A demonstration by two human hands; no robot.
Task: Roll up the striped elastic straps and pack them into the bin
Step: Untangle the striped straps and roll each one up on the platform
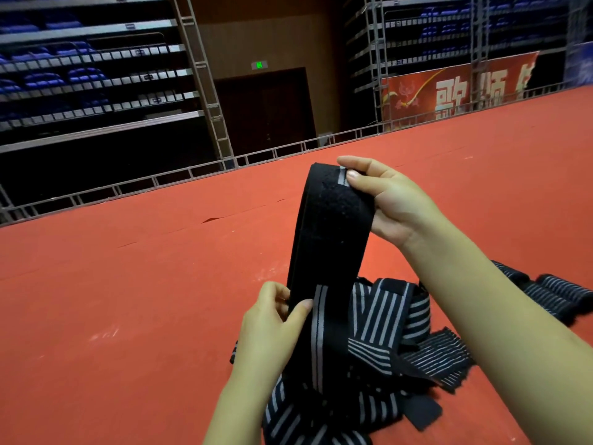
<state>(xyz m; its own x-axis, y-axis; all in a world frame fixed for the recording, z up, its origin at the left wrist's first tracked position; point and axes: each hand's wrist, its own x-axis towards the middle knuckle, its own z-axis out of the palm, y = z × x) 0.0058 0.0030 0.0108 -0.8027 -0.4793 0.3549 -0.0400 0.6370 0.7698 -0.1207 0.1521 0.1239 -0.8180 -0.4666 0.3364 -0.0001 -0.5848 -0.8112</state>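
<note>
Across the red floor (128,284), a loose heap of striped straps (378,342) lies beside the forearms, rolled straps (545,297) well apart to the right. One black strap (324,239) stretched upright above the heap. Right hand (388,200) pinching its top end, thumb over the fuzzy patch. Left hand (272,322) pinching its lower edge.

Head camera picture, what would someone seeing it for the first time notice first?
Probably the black strap stretched upright at centre, its top pinched by the right hand and its lower part by the left hand. Below lies a tangled pile of striped straps on the bright red floor. Behind, dim blue seating fills the upper left.
</note>
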